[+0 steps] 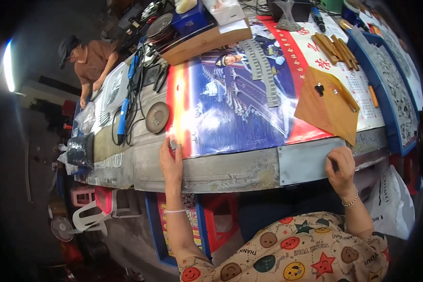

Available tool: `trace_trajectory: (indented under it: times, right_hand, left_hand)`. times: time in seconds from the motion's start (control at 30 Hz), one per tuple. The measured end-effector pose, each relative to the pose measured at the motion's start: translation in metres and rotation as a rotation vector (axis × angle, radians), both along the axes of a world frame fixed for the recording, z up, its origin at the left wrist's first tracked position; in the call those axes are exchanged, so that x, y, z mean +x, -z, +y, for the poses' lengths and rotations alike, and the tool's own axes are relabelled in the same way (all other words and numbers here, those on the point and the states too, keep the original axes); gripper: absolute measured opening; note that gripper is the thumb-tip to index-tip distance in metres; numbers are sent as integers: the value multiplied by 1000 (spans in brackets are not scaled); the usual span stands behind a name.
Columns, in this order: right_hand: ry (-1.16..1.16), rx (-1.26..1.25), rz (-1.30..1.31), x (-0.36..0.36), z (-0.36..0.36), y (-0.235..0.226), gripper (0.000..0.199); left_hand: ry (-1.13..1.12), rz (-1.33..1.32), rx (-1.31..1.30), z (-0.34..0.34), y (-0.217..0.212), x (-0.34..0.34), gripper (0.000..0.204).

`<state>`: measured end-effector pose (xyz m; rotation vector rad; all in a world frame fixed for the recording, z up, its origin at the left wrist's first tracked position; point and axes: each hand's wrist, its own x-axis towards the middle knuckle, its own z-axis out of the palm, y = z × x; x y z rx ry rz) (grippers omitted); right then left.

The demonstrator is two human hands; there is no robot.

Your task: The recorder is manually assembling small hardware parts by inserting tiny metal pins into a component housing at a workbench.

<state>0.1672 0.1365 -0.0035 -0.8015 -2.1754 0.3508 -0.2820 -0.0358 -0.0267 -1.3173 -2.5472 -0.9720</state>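
Observation:
At the near edge of the table, my left hand [170, 162] pinches a small grey metal piece [173, 144] between thumb and fingers. My right hand [340, 167] is curled closed over a pale grey plate [301, 162] at the table's front edge; whatever its fingers may hold is hidden. Between and beyond my hands lies a glossy poster [211, 136]. On its far part, small grey pieces [263, 70] stand side by side in two long rows. A round brown dish [157, 117] with a few tiny parts sits just beyond my left hand.
A tan sheet [329, 103] with small dark and metal parts lies right of the poster, below several wooden sticks [336, 49]. The blue tray [397, 136] at right holds many grey pieces. Blue-handled tools [123, 117] with cables lie left. Another person [91, 61] works at far left.

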Motion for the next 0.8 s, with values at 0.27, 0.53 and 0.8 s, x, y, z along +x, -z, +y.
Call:
trace_trajectory:
  times: [0.27, 0.53, 0.8]
  right_hand:
    - [9, 30, 9, -1, 0, 5, 21]
    - [3, 40, 8, 0, 1, 2, 22]
    - [5, 34, 9, 0, 3, 0, 22]
  left_hand:
    - [143, 23, -5, 22, 0, 39, 29]
    - [211, -48, 66, 38, -16, 94, 36]
    - [77, -166, 45, 13, -25, 89, 24]
